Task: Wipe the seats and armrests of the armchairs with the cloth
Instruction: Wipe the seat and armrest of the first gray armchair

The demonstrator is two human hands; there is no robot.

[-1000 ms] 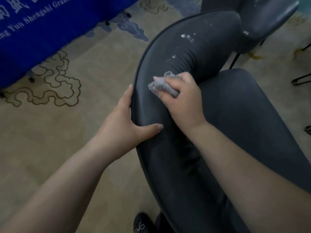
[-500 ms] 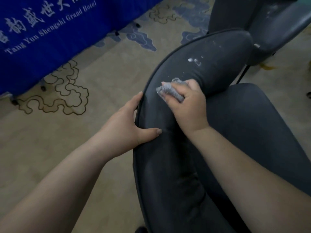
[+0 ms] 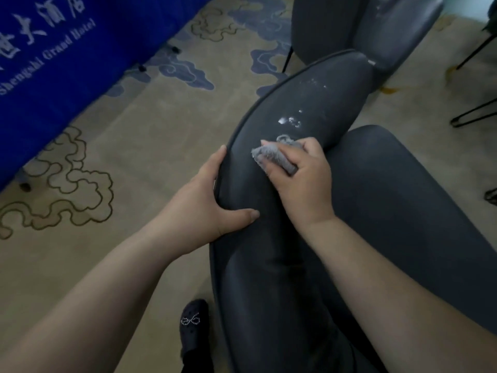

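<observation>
Blue banner (image 3: 53, 63) w/ white lettering hangs along the far left, its lower edge meeting the carpet (image 3: 134, 157), which is tan w/ cloud-pattern outlines and blue cloud shapes further back.

Left hand (image 3: 207, 205) grips the outer left edge of the armchair armrest (image 3: 269, 238): fingers (image 3: 219, 157) pressed together and wrapped down the outer side, thumb lying across the top of the dark padding, so the edge sits clamped betw. thumb and fingers. Forearm runs in from the bottom left corner.

Near the bottom edge, just left of the armrest, a dark shoe (image 3: 195, 327) w/ a sparkly bow shape stands on the carpet.

The armrest curves from the bottom centre up toward the upper right. White specks (image 3: 289, 121) sit on its top surface, just beyond the cloth.

Right hand (image 3: 304, 184) rests on top of the armrest, fingers curled shut around the grey cloth (image 3: 274, 154), which is bunched and pressed onto the padding; a bit of it pokes out past the fingertips. Thumb and forefinger pinch the wad from either side.

Right of the armrest lies the dark seat (image 3: 390, 211) of the same chair, touching the armrest's inner side. Second dark armchair (image 3: 376, 30) stands at the top, beyond the armrest's far end. Thin black legs (image 3: 473, 114) at the right edge; what they belong to cannot be told.
</observation>
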